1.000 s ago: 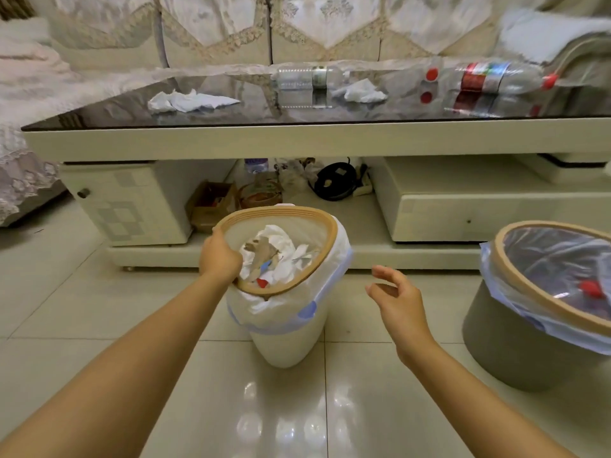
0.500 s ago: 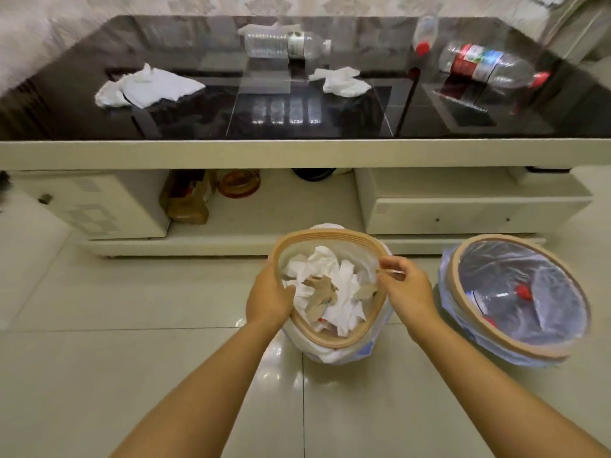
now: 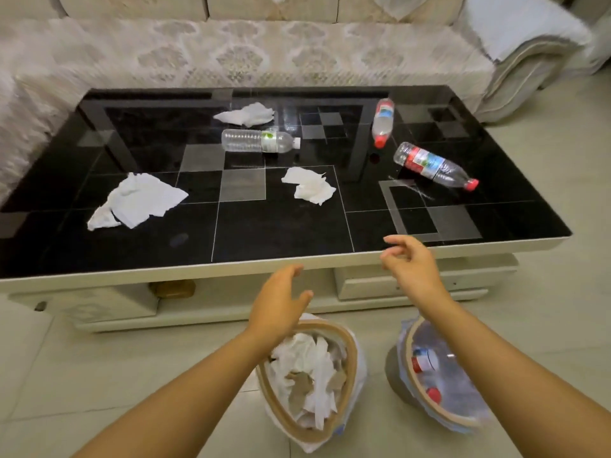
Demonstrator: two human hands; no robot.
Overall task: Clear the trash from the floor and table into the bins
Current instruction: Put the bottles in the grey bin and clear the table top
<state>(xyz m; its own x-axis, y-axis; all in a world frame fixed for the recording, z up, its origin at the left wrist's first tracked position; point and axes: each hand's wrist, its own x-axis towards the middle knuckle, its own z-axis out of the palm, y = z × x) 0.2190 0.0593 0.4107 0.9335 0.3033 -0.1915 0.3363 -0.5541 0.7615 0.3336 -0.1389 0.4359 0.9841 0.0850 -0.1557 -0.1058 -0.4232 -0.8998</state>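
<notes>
While both hands hover empty, fingers spread, before the black glass bench (image 3: 281, 233);
left hand (image 3: 276, 307) above paper-filled white bin (image 3: 350, 355); right hand (image 3: 411, 269) above bottle-filled grey bin (image 3: 395, 375).

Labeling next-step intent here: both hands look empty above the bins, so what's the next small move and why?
Probably reach the right hand forward to the crumpled tissue near the middle of the table. Both hands are open and empty, the left hand above the paper bin, which already holds tissues. That tissue lies closest to the table's near edge, apart from the bottles.
</notes>
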